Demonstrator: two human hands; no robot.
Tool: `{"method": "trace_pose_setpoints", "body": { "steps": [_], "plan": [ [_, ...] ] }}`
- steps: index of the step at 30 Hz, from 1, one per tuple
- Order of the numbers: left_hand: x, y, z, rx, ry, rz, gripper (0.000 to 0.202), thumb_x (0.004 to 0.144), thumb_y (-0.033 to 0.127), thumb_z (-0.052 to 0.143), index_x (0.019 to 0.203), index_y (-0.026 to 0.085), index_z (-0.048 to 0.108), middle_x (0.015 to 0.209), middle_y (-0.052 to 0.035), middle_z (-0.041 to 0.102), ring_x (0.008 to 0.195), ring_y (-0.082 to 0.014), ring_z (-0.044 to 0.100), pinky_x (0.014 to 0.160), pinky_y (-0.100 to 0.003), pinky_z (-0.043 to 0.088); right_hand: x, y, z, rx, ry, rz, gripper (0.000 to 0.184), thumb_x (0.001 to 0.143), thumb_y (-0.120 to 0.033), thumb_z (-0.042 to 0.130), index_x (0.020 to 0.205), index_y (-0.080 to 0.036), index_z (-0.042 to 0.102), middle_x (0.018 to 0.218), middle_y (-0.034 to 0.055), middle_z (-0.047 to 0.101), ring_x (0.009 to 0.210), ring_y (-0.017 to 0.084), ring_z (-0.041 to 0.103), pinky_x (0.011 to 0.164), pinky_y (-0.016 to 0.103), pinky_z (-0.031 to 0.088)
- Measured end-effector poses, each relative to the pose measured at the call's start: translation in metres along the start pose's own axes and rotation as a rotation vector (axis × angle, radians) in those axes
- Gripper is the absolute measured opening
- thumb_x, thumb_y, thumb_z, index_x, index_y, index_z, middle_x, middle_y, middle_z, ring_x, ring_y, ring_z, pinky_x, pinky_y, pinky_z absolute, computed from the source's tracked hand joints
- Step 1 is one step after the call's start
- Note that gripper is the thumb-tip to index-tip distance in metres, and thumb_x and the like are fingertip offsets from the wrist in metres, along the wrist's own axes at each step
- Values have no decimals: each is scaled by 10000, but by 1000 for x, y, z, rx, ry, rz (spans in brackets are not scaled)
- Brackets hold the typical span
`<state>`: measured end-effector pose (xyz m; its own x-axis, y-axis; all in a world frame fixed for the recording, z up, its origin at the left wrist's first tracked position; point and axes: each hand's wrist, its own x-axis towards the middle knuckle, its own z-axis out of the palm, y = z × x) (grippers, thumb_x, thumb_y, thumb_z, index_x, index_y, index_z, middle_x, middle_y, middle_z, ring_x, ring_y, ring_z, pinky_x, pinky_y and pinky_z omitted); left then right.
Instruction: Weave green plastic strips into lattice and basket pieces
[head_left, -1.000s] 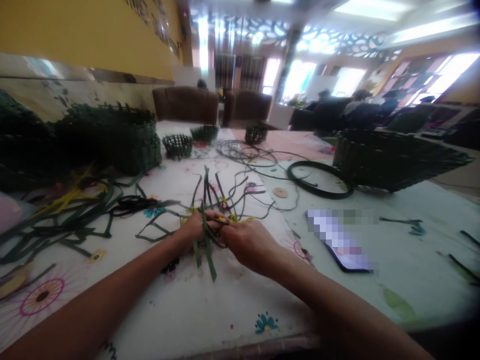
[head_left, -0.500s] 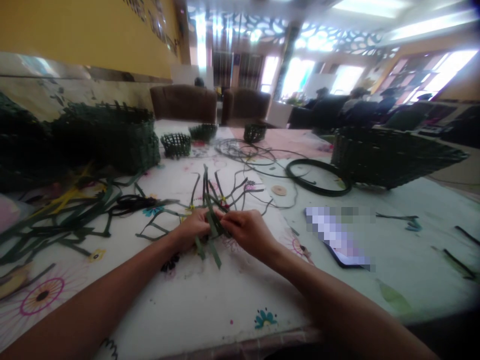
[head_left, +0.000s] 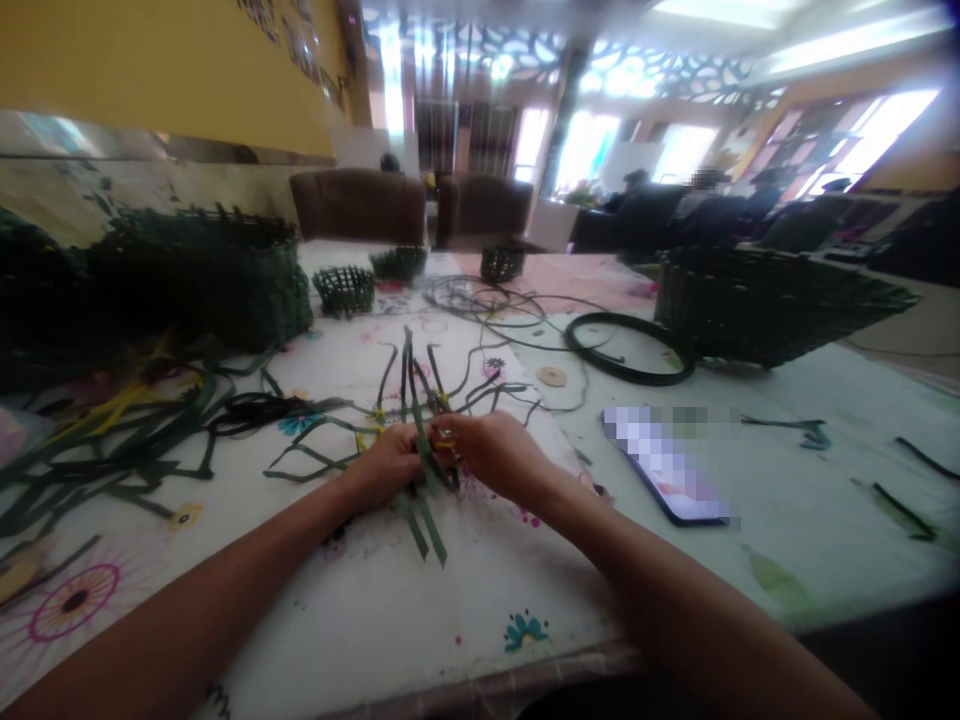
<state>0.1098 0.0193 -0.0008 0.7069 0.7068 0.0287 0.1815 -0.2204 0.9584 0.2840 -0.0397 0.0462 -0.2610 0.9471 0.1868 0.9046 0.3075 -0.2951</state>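
The left hand (head_left: 382,467) and the right hand (head_left: 491,455) sit close together, narrowly curled and pinching a crossed bundle of flat green weaving strips (head_left: 421,445) between them. The bundle lies just above the floral tablecloth (head_left: 315,610), with long ends fanning away across it and two ends pointing toward the person. Left of the hands lies a loose heap of green and yellow strips (head_left: 127,440), with a black tangle of strip (head_left: 251,412) at its edge. Beyond that stands a large dark green woven basket (head_left: 202,280), its inside hidden by its wall and the shadow. Three small open-lattice baskets (head_left: 345,290) (head_left: 397,264) (head_left: 502,264) stand farther along the table, and what they hold, if anything, is too small to tell. On the right, a wide woven basket (head_left: 772,305) sits tilted, its inside out of sight. Near it lie a dark hoop of strip (head_left: 628,350), a wooden disc (head_left: 552,376), loops of thin cord (head_left: 480,298) and a pixelated phone (head_left: 667,480)
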Motion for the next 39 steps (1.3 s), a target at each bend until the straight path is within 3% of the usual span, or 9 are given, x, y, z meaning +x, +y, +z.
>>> {"method": "trace_pose_setpoints", "body": {
  "steps": [4,9,15,20,23,26,33,39],
  "plan": [
    [0,4,1,1,-17,34,189,754,231,601,881,136,703,679,-7,616,656,-136,545,613,-232,439,0,-3,-4,-161,-54,7,215,915,-228,495,945,-196,705,773,79,720,667,181,633,546,263,267],
    [0,3,0,35,-24,32,182,769,235,594,883,134,695,673,-2,602,629,-126,524,595,-234,430,-2,-6,-11,-241,-148,-19,179,868,-155,520,925,-197,685,738,77,705,642,178,624,537,263,245],
    [1,-1,0,29,13,2,135,762,270,632,814,145,642,733,-11,620,675,-132,556,610,-225,440,-2,-3,-6,-246,-136,0,169,851,-160,508,935,-181,653,721,84,679,619,176,582,539,276,228],
    [4,-2,-3,51,67,29,159,789,306,628,761,159,574,701,19,565,628,-94,495,570,-196,384,-2,-4,-10,29,-77,78,175,859,-186,461,765,-156,606,691,53,626,609,131,501,543,271,232],
    [7,-4,-7,56,122,11,209,787,359,635,758,157,592,709,10,572,624,-96,500,561,-200,378,-2,-3,-15,301,-144,123,184,797,-157,463,633,-156,548,619,13,565,563,99,441,525,253,240],
    [9,-9,-7,40,190,-45,205,764,355,644,753,152,614,687,6,596,587,-94,502,535,-200,370,-3,-4,-14,454,-212,148,143,736,-131,473,615,-156,544,585,-18,517,538,85,398,513,246,236],
    [11,-16,-2,54,264,-110,173,712,321,638,724,148,627,630,14,583,568,-104,504,513,-203,368,-11,-26,6,476,-86,124,219,679,-39,472,520,-169,395,502,-53,367,504,74,329,519,252,211],
    [16,-22,-8,-35,120,92,279,756,397,647,854,136,635,786,-29,622,728,-148,563,636,-240,442,-11,-26,12,549,103,97,193,731,-91,485,572,-177,416,538,-43,422,524,87,346,518,240,224]
  ]
}}
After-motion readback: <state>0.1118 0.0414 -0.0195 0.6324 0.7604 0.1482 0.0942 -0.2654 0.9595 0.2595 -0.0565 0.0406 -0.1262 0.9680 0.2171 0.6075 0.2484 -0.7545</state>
